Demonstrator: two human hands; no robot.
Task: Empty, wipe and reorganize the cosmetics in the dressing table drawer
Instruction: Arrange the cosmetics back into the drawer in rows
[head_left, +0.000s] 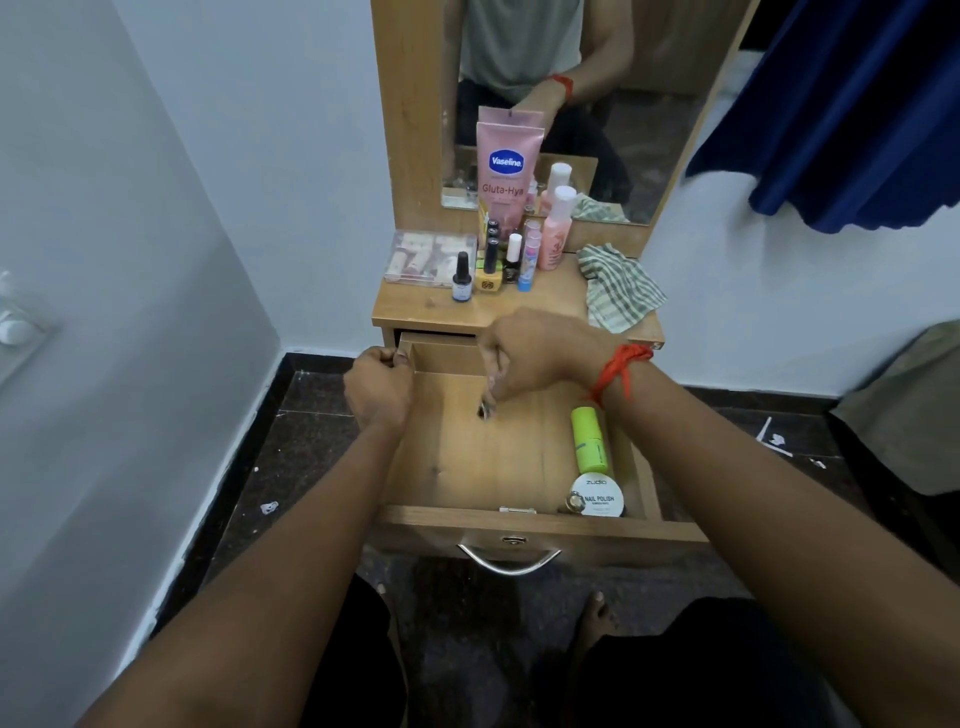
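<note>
The wooden drawer (519, 467) is pulled out below the dressing table top (467, 306). My left hand (379, 387) grips the drawer's left wall near the back. My right hand (535, 353) hovers over the drawer's back half and pinches a small metal item (487, 408) that hangs from the fingers. A green tube (589, 439) and a round white nail polish remover tub (597, 496) lie at the drawer's right side. On the top stand a pink Vaseline tube (506, 171), several nail polish bottles (488, 265), a pink bottle (557, 228) and a clear case (431, 257).
A green checked cloth (618, 286) lies on the top's right end. The mirror (571, 104) rises behind the bottles. A blue curtain (841, 114) hangs at the upper right. White walls close in on both sides, with dark floor below and a metal drawer handle (509, 561) in front.
</note>
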